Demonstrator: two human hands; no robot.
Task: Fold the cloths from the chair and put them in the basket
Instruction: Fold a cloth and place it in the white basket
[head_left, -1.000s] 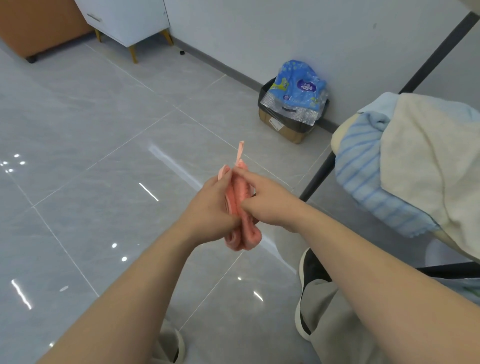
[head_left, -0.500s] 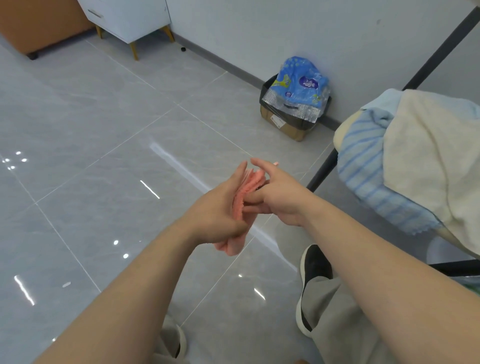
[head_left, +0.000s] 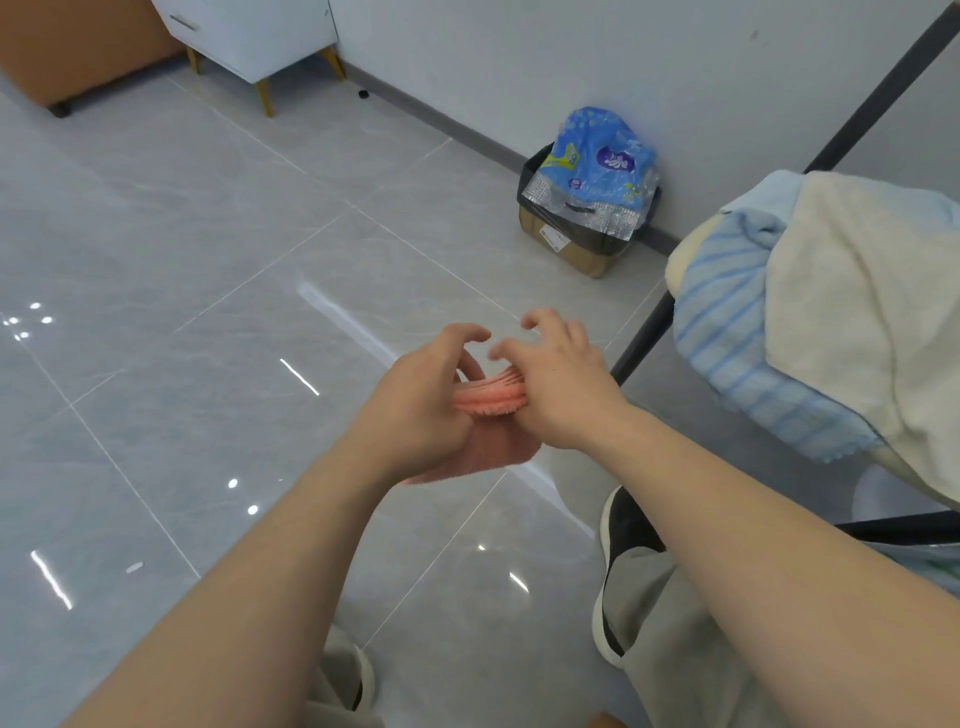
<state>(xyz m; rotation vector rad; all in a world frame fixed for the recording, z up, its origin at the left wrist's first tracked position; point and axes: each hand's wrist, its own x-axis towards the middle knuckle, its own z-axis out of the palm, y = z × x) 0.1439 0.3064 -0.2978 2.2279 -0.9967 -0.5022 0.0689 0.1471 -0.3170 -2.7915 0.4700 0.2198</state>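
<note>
Floor (head_left: 208, 234) open L; draped cloths (head_left: 831, 322) block R.

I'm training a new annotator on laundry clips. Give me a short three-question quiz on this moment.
1. True or false: the pink cloth lies on the floor.
2. Which cloth drapes over the striped blue cloth on the chair? A) pink cloth B) cream cloth C) green cloth
3. Which hands touch the pink cloth?
Key: 1 false; 2 B; 3 both, the left hand and the right hand.
</note>
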